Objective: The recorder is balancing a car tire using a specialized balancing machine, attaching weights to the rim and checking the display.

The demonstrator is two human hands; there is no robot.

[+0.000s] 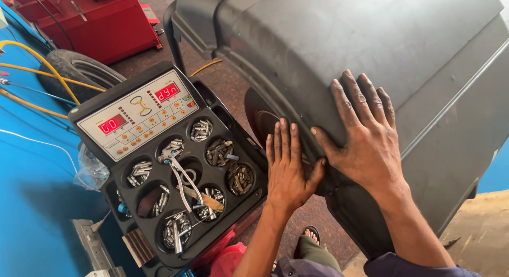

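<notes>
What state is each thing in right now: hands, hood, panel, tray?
Left hand: open, flat against the wheel guard hood's lower edge.
Right hand: open, fingers spread, flat on the hood.
Wheel guard hood: lowered over the wheel.
Control panel: powered, red displays lit.
Weight tray: cups hold metal weights.
Weight pliers: lying across the tray.

L hand + R hand flat on grey hood | weight tray w/ pliers beside

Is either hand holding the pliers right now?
No, the pliers lie on the weight tray, while the left hand and right hand press flat on the grey hood.
</notes>
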